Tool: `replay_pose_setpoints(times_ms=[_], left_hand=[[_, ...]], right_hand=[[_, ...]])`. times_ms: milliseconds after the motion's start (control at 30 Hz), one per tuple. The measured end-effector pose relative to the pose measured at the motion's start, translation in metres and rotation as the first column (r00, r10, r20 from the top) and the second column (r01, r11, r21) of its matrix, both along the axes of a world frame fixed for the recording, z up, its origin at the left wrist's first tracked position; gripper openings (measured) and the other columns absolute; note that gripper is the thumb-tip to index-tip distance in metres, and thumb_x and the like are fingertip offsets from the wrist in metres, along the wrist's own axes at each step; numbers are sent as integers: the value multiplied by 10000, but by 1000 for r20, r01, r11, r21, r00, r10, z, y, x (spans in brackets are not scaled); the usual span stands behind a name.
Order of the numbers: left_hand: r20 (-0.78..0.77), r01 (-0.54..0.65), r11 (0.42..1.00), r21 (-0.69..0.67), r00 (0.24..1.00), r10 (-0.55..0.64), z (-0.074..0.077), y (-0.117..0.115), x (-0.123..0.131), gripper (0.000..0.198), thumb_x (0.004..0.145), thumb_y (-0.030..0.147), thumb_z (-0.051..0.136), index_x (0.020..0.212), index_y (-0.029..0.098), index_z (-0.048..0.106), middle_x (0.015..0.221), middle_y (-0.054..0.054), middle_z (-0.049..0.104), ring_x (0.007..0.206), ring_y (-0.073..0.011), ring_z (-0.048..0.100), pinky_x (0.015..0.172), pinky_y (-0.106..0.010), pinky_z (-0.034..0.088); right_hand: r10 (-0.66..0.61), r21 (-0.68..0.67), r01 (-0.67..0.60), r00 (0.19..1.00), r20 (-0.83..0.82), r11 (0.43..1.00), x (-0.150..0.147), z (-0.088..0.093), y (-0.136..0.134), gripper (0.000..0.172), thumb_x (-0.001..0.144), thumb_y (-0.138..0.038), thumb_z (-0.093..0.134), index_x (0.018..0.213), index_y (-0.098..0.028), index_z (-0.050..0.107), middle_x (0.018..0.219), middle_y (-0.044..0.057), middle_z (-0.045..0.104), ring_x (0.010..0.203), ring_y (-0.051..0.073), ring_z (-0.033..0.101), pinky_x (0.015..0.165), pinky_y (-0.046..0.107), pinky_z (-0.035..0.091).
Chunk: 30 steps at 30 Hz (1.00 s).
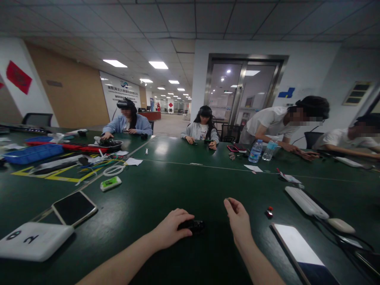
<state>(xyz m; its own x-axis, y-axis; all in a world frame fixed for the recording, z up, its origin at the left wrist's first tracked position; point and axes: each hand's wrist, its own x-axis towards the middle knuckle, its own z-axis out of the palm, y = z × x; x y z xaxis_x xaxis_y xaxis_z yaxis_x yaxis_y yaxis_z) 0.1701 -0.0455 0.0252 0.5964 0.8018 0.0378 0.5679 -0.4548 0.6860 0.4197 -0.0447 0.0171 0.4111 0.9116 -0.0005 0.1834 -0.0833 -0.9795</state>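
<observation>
My left hand (pixel 174 228) is closed round one end of a small, glossy black object (pixel 197 226) that lies on the dark green table (pixel 154 190). Its exact kind is too dark to tell, and the fingers hide part of it. Off to the right, my right hand (pixel 239 218) is raised a little above the table, thumb and forefinger pinched together. A tiny greyish bit may show at the fingertips, too small to name. A small red-topped item (pixel 269 212) stands on the table to the right of that hand.
A phone (pixel 75 208) and a white case marked 2 (pixel 35 241) lie left; another phone (pixel 303 249) and a white power bank (pixel 306 202) lie right. Further off are a blue tray (pixel 34 153), cables, and water bottles (pixel 255 151). Several people work around the table.
</observation>
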Motion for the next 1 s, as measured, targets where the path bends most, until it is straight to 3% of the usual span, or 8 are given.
replay_pose_setpoints(times_ms=[200, 433, 567, 667, 733, 833, 1000], left_hand=[[-38, 27, 998, 59, 999, -25, 5, -5, 0, 486, 792, 379, 567, 1263, 277, 498, 1210, -41, 531, 1107, -204, 468, 968, -353, 360], [-70, 58, 988, 142, 996, -48, 1, -4, 1, 519, 774, 348, 587, 1275, 259, 483, 1233, -45, 537, 1117, -207, 472, 986, -365, 346], [-60, 52, 991, 124, 997, -45, 0, -4, 1, 506, 787, 354, 574, 1277, 275, 476, 1234, -35, 537, 1112, -199, 479, 978, -364, 362], [-45, 50, 990, 130, 998, -45, 1, -5, 1, 494, 777, 338, 586, 1258, 273, 493, 1220, -34, 543, 1108, -197, 480, 976, -362, 368], [-36, 48, 989, 140, 998, -44, 1, -5, 2, 484, 766, 315, 598, 1239, 258, 511, 1199, -39, 553, 1094, -194, 486, 972, -356, 370], [-24, 50, 988, 147, 999, -47, 1, -4, 3, 473, 754, 299, 611, 1217, 241, 529, 1161, -42, 567, 1067, -189, 497, 959, -344, 379], [-13, 46, 986, 159, 999, -45, -3, -3, 2, 466, 755, 300, 607, 1211, 246, 532, 1158, -43, 566, 1069, -191, 498, 956, -346, 382]], right_hand=[[-31, -41, 28, 997, -77, 999, -1, -3, 2, 489, 741, -531, 550, 1097, -197, 538, 1086, 76, 608, 997, 248, 570, 747, 333, 505], [-54, -119, 33, 982, -181, 992, -5, -1, 1, 475, 693, -512, 613, 1046, -194, 581, 1046, 61, 625, 939, 246, 580, 698, 322, 503], [35, -53, -40, 994, -101, 998, -8, 3, -2, 430, 722, -456, 607, 1067, -204, 556, 1072, 57, 615, 981, 238, 573, 757, 333, 497], [184, 25, -186, 981, 57, 982, -14, 9, -8, 340, 765, -406, 574, 1041, -206, 565, 1028, 47, 619, 955, 217, 575, 790, 331, 481], [322, 21, -332, 925, 203, 943, -20, 15, -14, 278, 778, -369, 567, 1004, -209, 591, 959, 33, 623, 880, 200, 578, 775, 330, 472], [485, -28, -519, 776, 403, 854, -29, 23, -23, 175, 745, -301, 618, 901, -224, 637, 882, 7, 609, 816, 175, 560, 748, 305, 451], [659, -207, -656, 577, 482, 726, -38, 27, -30, 121, 722, -262, 650, 841, -246, 661, 912, -7, 597, 851, 168, 551, 740, 282, 433]])
